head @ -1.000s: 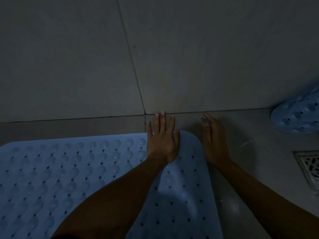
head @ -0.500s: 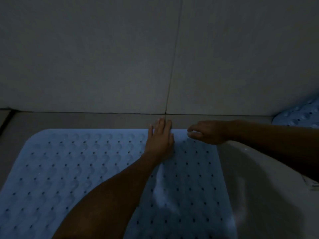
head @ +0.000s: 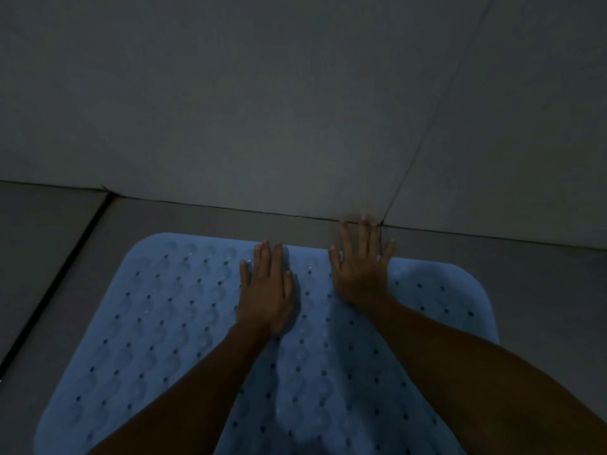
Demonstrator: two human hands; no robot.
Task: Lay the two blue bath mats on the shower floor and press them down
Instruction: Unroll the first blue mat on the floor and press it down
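A light blue bath mat [head: 157,323] with rows of small holes and bumps lies flat on the grey shower floor [head: 542,290], its far edge close to the wall. My left hand [head: 266,290] lies flat on the mat near that far edge, fingers straight and together. My right hand [head: 359,267] presses flat beside it with fingers spread; its fingertips reach past the mat's edge to the floor by the wall. Both forearms cross the mat from the bottom of the view. The second mat is out of view.
A grey tiled wall [head: 295,110] rises just beyond the mat, with a vertical grout line at the right. A dark seam [head: 49,290] runs along the floor at the left. The room is dim.
The view has swung left, so the second mat at the right edge is gone. My right hand moved from the mat's right corner onto the mat beside my left hand and flattened out.
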